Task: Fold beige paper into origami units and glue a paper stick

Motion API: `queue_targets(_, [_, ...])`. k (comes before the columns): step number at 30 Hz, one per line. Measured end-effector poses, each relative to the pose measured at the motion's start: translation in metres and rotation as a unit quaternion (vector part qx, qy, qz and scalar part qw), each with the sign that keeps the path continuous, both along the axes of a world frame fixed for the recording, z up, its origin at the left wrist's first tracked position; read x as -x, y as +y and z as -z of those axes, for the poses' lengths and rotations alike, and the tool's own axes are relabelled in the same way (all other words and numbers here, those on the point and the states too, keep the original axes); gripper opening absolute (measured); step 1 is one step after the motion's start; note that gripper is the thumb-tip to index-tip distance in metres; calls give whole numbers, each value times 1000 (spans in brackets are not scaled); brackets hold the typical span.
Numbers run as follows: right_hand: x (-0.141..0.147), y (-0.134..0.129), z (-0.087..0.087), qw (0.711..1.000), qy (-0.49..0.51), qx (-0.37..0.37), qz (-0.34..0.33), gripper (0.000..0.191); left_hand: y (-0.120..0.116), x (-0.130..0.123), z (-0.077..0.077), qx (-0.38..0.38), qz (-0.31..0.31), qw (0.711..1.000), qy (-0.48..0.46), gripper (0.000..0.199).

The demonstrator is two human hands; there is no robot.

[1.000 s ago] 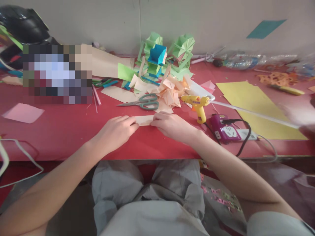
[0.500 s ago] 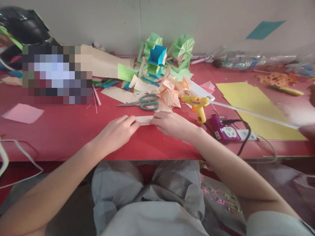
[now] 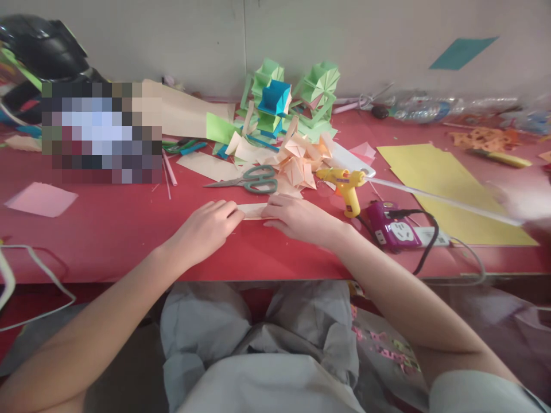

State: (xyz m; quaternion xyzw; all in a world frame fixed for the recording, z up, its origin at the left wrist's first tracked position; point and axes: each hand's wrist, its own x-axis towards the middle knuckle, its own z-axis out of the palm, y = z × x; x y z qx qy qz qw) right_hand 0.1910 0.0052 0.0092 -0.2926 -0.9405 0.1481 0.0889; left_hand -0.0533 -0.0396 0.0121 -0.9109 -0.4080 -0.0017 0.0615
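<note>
A folded strip of pale paper [image 3: 253,211] lies near the front of the red table, stretched between my two hands. My left hand [image 3: 213,226] has its fingers closed on the strip's left end. The right end is under the closed fingers of my right hand [image 3: 295,215], which hide part of it. Just beyond the strip rest green-handled scissors [image 3: 259,179], blades pointing left. A yellow glue gun [image 3: 344,183] with a long clear glue stick lies to the right of my right hand.
Folded peach paper pieces [image 3: 299,158] and green paper shapes [image 3: 321,83] are heaped toward the wall. A purple power socket [image 3: 394,226] with cables sits right, beside yellow paper [image 3: 443,178]. Another person's blurred hand [image 3: 525,198] is at the right edge. Pink paper [image 3: 42,199] lies left.
The fingers of my right hand have shifted slightly on the paper strip, and its thumb shows more below. My left hand has barely moved. The blurred hand at the right edge has shifted a little.
</note>
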Motion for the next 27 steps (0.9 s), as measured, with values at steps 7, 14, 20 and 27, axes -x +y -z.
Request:
queue_targets(7, [3,1,4,1000,-6,-8,24,28,1,-2,3,19,-37,998,-46,36])
queue_targets(14, [7,1,-1,998,-40,-4,45,27,5,-3,-2,98,-78,986,-109,31])
queue_targets(20, [9,8,-4,995,6,72,65,17,14,-2,-4,156,-112,970,-151,22])
queue_targets(27, [7,20,-4,990,32,123,59,14,20,0,-8,205,-180,946,-177,11])
